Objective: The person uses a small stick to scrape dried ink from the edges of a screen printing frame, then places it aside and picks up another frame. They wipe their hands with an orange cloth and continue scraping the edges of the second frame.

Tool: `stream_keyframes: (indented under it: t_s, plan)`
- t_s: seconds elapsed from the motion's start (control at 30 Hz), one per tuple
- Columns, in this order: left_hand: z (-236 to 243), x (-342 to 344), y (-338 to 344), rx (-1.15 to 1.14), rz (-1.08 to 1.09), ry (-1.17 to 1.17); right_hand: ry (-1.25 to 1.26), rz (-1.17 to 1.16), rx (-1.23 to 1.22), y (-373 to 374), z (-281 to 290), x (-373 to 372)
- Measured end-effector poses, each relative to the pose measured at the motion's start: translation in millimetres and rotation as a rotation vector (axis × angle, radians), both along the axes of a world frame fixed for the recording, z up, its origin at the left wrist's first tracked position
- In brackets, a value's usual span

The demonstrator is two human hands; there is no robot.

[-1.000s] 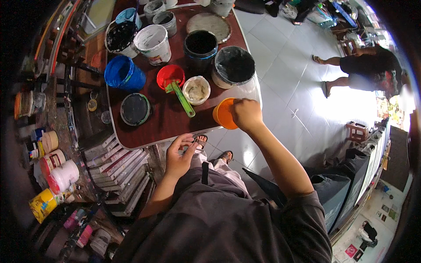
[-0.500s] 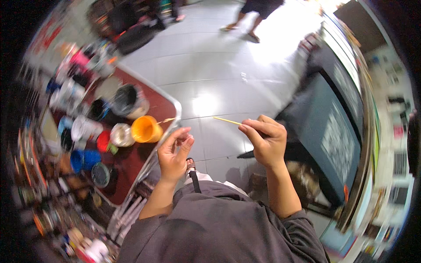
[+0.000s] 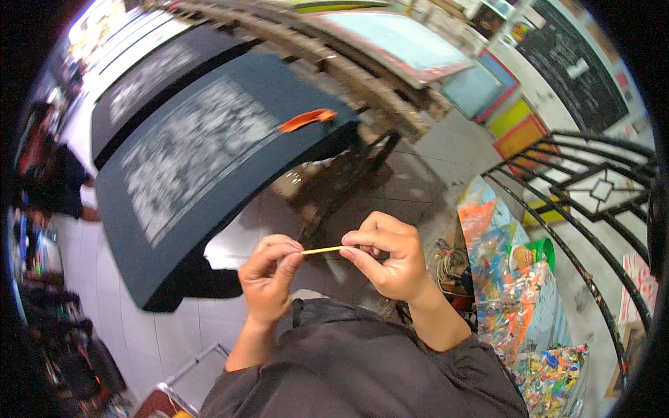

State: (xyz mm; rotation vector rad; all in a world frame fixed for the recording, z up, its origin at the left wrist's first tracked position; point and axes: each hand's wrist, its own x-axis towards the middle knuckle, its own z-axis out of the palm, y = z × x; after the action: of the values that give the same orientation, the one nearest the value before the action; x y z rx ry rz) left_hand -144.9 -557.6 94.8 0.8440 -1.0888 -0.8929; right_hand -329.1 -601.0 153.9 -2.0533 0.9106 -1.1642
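Observation:
A thin yellow stick (image 3: 322, 250) lies level between my two hands, in front of my dark shirt. My left hand (image 3: 267, 280) pinches its left end between thumb and fingertips. At the other end, the thumb and index finger of my right hand (image 3: 391, 262) are closed on it. Beyond my hands a dark garment (image 3: 230, 198) is spread over a board, with a large pale print (image 3: 198, 150) on it. An orange strip-like piece (image 3: 306, 120) rests at its right side.
Another printed dark garment (image 3: 150, 80) lies behind the first. A wooden rack (image 3: 334, 52) runs along the back. To the right are a black metal railing (image 3: 585, 261) and a paint-smeared surface (image 3: 502, 299) with a green tub (image 3: 536, 254). A person (image 3: 59, 174) is at the far left.
My view has swung right, from the table of paint pots to the printed garments. My left hand, open before, now grips the stick's free end; my right hand has kept hold.

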Motion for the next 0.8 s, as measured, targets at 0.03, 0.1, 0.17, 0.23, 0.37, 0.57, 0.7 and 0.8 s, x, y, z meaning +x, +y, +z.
stream_keyframes:
  t_s: [0.03,0.1,0.17,0.23,0.37,0.57,0.7,0.8]
  plan:
    - [1.1,-17.7,-14.2,0.001,-0.048,-0.012,0.014,-0.058,-0.023,-5.9,2.8,-16.5]
    - [-0.4,-52.4,-43.6,0.006,-0.142,-0.004,0.047,-0.166,-0.050,-16.7,5.0,-46.5]
    - [-0.5,-81.7,-74.6,0.017,-0.221,-0.075,0.133,-0.200,-0.082,-32.7,1.2,-74.9]
    - [-3.3,-107.6,-102.3,0.005,-0.252,-0.125,0.225,-0.231,-0.116,-49.1,-5.1,-98.8]
    - [-5.8,-147.6,-160.3,-0.026,-0.269,-0.231,0.367,-0.323,-0.157,-95.9,-9.4,-135.7]
    - [2.8,-199.3,-265.0,-0.121,-0.253,-0.376,0.340,-0.337,-0.125,-192.9,-14.1,-192.1]
    - [24.7,-216.6,-324.5,-0.177,-0.122,-0.482,0.238,-0.329,-0.067,-258.5,-9.6,-227.6]
    - [28.7,-224.4,-355.6,-0.135,-0.064,-0.509,0.159,-0.360,-0.069,-297.8,-9.9,-249.7]
